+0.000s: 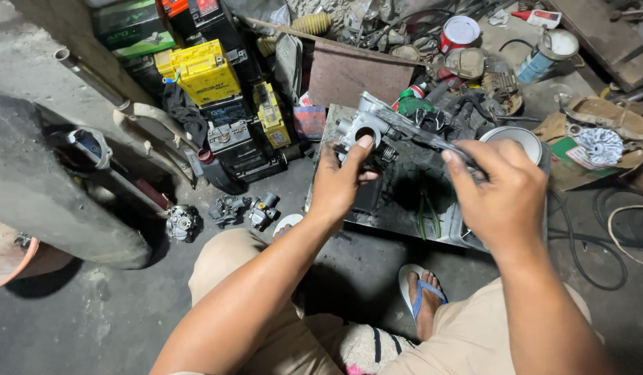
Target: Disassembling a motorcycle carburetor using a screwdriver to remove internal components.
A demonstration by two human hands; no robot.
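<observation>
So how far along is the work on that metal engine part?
Done: the carburetor is off any engine, held over the metal tray. In hand: the left hand steadies it while the right hand works a screwdriver into it. Left: two more carburetors wait on the floor.

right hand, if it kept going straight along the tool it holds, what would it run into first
Most likely the grey metal carburetor body gripped by the left hand; the right hand aims its slim tool at it, though depth is unclear.
</observation>
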